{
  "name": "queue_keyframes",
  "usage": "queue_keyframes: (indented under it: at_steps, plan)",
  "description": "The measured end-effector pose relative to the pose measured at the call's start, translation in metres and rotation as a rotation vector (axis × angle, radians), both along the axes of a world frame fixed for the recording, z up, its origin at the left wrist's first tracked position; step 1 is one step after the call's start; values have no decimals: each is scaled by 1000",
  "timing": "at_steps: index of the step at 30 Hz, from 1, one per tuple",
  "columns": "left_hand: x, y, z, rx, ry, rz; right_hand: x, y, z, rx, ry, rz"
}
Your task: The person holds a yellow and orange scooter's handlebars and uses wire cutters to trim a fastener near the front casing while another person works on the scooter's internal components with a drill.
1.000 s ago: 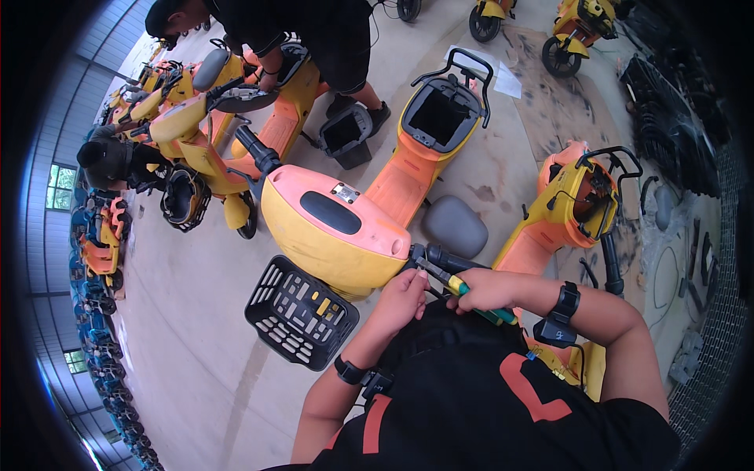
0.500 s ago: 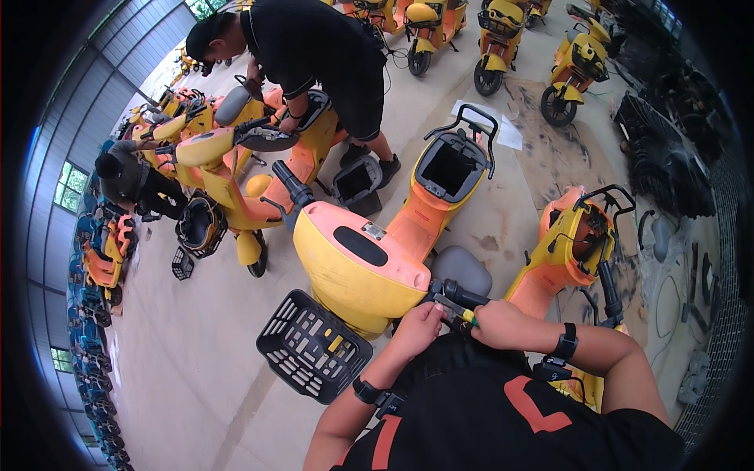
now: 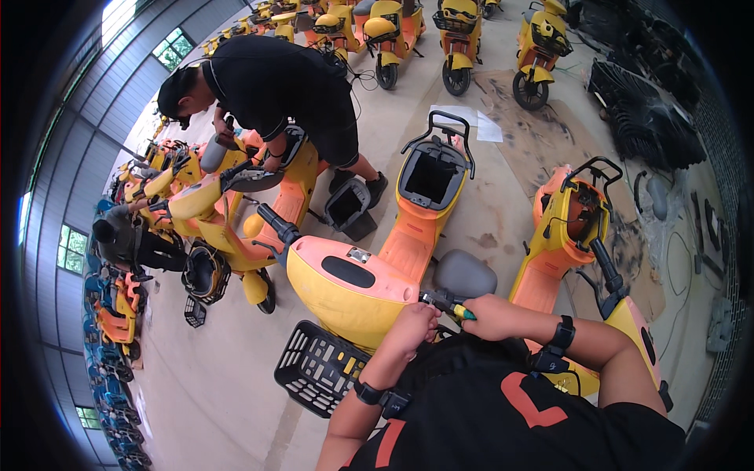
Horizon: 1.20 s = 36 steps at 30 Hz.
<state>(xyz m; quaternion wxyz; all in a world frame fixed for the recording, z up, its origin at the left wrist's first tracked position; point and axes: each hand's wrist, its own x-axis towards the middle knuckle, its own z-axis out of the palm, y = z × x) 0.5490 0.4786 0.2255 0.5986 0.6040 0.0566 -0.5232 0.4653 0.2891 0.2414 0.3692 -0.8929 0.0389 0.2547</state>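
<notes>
A yellow-and-pink electric scooter (image 3: 338, 290) stands in front of me, its black handlebar grip on my side partly covered by my hands. My right hand (image 3: 495, 317) is closed around a hand tool with a yellow-and-green handle (image 3: 462, 312); its exact kind is hard to make out. Close beside it, my left hand (image 3: 414, 326) is closed, fingers pinched at the brake lever area of the handlebar. What those fingers hold is hidden. A black basket (image 3: 312, 375) is fixed to the scooter's front, below my left forearm.
A grey seat (image 3: 465, 272) lies beside the scooter, whose seat compartment (image 3: 432, 174) is uncovered. Another scooter (image 3: 559, 259) stands at right. At left, a person in black (image 3: 275, 86) bends over a scooter; another person (image 3: 129, 239) crouches beyond. Black parts (image 3: 640, 114) are piled far right.
The view has shifted, so the scooters sit differently in it. Both my hands stay together at the handlebar, and the tool in my right hand has turned slightly.
</notes>
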Motion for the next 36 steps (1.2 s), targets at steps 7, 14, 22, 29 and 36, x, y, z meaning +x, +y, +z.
queue_keyframes:
  at_steps: [7, 14, 22, 29, 36]
  plan:
    - [2, 3, -9, 86, -195, -128, 4, 4, -1, -53, -85, 74]
    - [1, 6, -19, 185, -488, -237, 15, 0, -17, -39, -241, 105]
    - [1, 2, -10, 344, -860, -429, 37, -14, -1, 71, 48, 161]
    - [2, 3, 10, 418, -1059, -534, 44, -4, 18, -154, 14, 330]
    - [-12, -6, 1, 603, -1316, -245, 48, -10, 15, -135, 5, 310]
